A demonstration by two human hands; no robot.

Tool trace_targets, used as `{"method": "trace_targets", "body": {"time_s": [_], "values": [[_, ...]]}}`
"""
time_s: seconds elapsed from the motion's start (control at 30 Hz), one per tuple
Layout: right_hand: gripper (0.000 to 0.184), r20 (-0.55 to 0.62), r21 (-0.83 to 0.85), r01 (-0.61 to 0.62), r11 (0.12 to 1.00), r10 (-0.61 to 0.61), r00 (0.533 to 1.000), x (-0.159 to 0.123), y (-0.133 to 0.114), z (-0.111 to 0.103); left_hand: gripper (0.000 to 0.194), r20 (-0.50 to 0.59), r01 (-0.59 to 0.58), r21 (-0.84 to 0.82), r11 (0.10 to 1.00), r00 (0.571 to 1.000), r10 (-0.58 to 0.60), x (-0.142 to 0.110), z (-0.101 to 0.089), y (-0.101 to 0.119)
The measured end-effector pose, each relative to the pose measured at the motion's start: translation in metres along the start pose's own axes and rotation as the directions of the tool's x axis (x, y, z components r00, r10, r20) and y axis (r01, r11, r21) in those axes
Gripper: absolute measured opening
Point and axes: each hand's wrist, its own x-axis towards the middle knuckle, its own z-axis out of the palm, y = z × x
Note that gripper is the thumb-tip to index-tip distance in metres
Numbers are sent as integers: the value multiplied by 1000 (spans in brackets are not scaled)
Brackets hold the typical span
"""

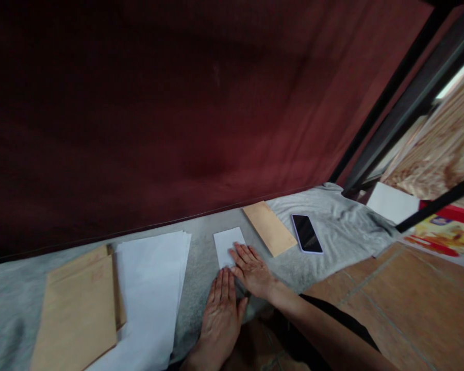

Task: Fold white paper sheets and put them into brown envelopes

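A small white sheet of paper, seemingly folded, lies on the grey cloth in front of me. My left hand rests at its near end, palm down with the fingers stretched out. Against its right side my right hand lies flat, fingers spread over the paper. The near part of the paper is hidden under both hands. Just right of the paper is a single brown envelope.
A stack of white paper sheets and a pile of brown envelopes lie at the left. A phone with a pale purple edge lies to the right. A dark red panel rises behind the cloth. Tiled floor shows at lower right.
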Motion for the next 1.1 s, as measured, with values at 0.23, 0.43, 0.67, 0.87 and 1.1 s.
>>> {"method": "trace_targets", "body": {"time_s": [0.23, 0.43, 0.67, 0.87, 1.1], "values": [[54, -10, -10, -17, 1000, 17, 1000, -1, 0, 3, 60, 16, 91, -47, 995, 996, -90, 11, 10, -31], [53, -34, 29, -25, 999, 26, 999, -1, -3, 0, 57, 189, 150, 11, 989, 971, -149, 50, 16, -49], [56, 44, 39, -71, 997, 69, 997, 3, -5, -3, 59, 306, 199, 127, 972, 924, -229, 113, 23, -60], [60, 25, 41, -145, 989, 144, 989, 4, -10, 0, 57, 275, 155, 97, 983, 945, -176, 133, 27, -68], [52, -25, 53, -193, 980, 195, 980, 7, -2, -1, 55, 232, 22, 4, 1000, 972, -22, 90, 19, -52]]}}
